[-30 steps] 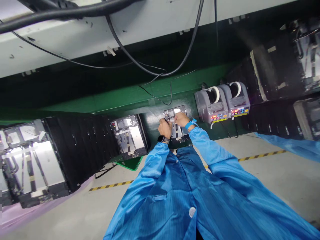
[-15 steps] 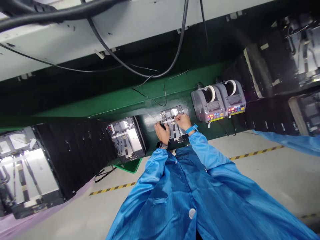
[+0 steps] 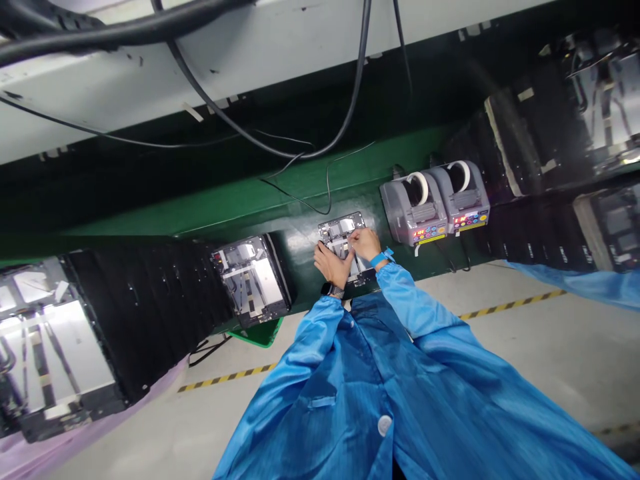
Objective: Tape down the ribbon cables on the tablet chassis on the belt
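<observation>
An open device chassis (image 3: 341, 232), silver with dark strips, lies flat on the green workbench (image 3: 280, 193) in front of me. My left hand (image 3: 333, 263) lies flat on its left half, fingers stretched out. My right hand (image 3: 367, 243), with a blue wrist strap, rests on its right side with the fingertips pinched together on the surface; what they hold is too small to make out. Both arms are in blue smock sleeves.
Two grey tape dispensers (image 3: 433, 205) stand right of the chassis. A second open chassis (image 3: 251, 276) lies in black trays (image 3: 150, 307) to the left. More black trays (image 3: 540, 220) sit right. Cables (image 3: 300, 150) hang above. A blue sleeve (image 3: 585, 287) shows at the right.
My left hand has opened and spread flat over the chassis' left half. My right hand stayed on the right side. The view has shifted slightly.
</observation>
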{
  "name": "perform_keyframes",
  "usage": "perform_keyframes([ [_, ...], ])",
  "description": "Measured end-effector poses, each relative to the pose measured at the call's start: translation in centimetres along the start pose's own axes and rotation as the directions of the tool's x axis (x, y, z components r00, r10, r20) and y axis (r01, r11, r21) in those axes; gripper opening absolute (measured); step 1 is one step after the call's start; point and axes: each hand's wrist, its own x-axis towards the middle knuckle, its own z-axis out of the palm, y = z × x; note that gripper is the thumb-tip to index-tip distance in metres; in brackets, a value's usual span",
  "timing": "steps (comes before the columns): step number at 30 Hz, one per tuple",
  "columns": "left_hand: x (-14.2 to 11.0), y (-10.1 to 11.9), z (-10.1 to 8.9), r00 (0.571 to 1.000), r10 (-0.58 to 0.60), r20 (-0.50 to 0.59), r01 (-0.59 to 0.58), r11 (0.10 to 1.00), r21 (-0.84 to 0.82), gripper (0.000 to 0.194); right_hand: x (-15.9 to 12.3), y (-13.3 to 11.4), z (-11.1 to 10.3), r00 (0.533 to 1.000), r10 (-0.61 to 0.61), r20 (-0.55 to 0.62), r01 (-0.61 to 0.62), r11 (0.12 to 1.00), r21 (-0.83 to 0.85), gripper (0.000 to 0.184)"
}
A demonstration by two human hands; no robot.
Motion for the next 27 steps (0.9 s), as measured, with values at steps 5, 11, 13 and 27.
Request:
perform_keyframes([
  [5, 0.4, 0.1, 0.4, 1.000, 0.000, 0.017, 0.000, 1.000, 0.015, 0.109, 0.0, -0.1, 0.0, 1.000, 0.006, 0.004, -0.006, 0.999, -0.037, 0.015],
  [11, 0.4, 0.0, 0.1, 0.999, 0.012, 0.037, -0.011, 1.000, -0.006, 0.107, 0.1, -0.2, 0.0, 1.000, -0.010, -0.018, 0.008, 0.996, -0.086, 0.017],
  [13, 0.4, 0.0, 0.1, 0.999, 0.023, 0.036, -0.024, 1.000, 0.019, 0.107, 0.1, -0.3, -0.1, 1.000, -0.012, -0.015, 0.010, 0.995, -0.100, 0.017],
  [27, 0.5, 0.4, -0.4, 0.997, 0.000, 0.078, -0.018, 0.971, 0.238, 0.108, -0.8, -1.6, -0.6, 1.000, 0.029, -0.008, -0.030, 0.978, -0.209, 0.019],
])
